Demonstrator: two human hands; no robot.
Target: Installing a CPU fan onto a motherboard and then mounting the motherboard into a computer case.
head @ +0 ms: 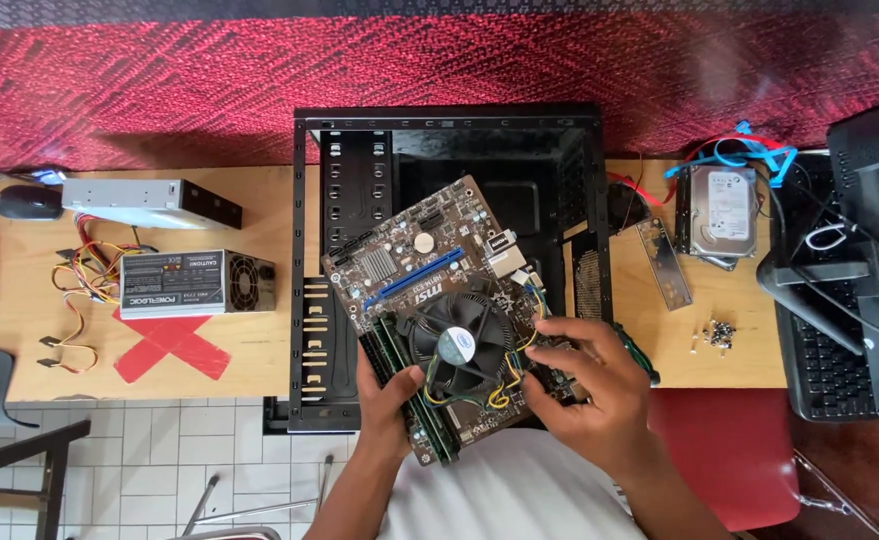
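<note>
While you hold it over the open black case (311,300), the motherboard (429,270) sits tilted, its brown face up: a round black fan (456,345) with a blue-and-white centre label near the middle, a blue slot above it, a grey heatsink and a silver coin cell toward the far end, and memory sticks along the edge by your left hand.

Your left hand (387,408) is clenched on the board's near-left edge, thumb on top beside the memory sticks, fingers under the board and out of sight. Your right hand (591,392) grips the near-right edge, fingers curled over the top just beside the fan and touching the yellow-and-black fan wires.

Beyond your right hand on the worktop (259,360) lie a hard drive (722,212) with blue and red cables, a metal plate and a small heap of screws (719,333). Well left of your left hand sit a power supply (196,283) with coloured leads, and an optical drive farther off.

Your right hand covers the board's near-right corner, and the case's near end is hidden below the board. The keyboard at far right is cut off.
</note>
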